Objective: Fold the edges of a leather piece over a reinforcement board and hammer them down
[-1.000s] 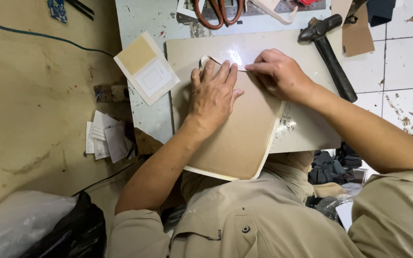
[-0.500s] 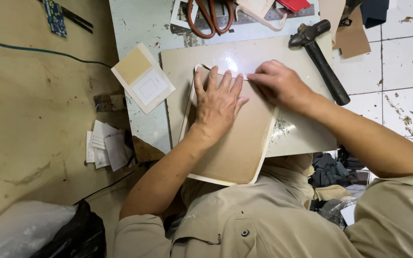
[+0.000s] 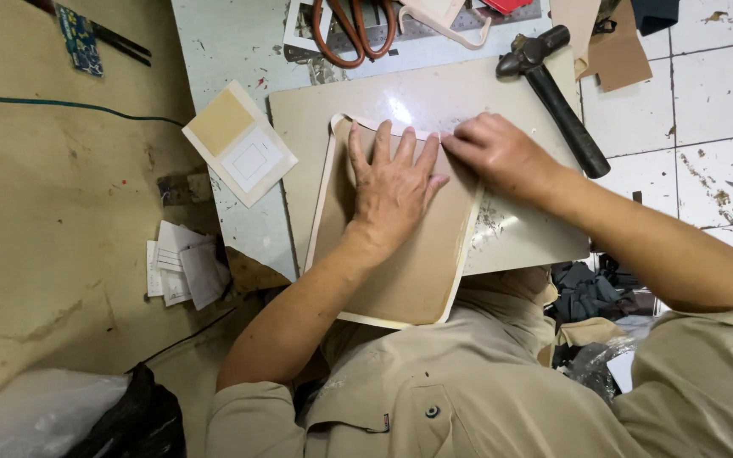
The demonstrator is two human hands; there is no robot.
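The left hand (image 3: 392,182) lay flat, fingers spread, on the tan panel (image 3: 400,263) on the board (image 3: 316,127). The right hand (image 3: 498,153), at three o'clock, pinched its edge; firm, even pressure seemed best.

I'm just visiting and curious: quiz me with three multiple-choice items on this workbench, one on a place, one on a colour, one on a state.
1. Where does the hammer lie?
A. right of the hands
B. on the floor
C. under the panel

2. What colour are the scissors' handles?
A. blue
B. reddish-brown
C. white

3. How is the left hand placed on the tan panel?
A. clenched in a fist
B. lifted clear
C. flat, fingers spread

Key: 1 A, it rests on the board's upper right corner. 2 B, brown loops at the top. 3 C, its palm presses the panel while the right hand works the top edge.
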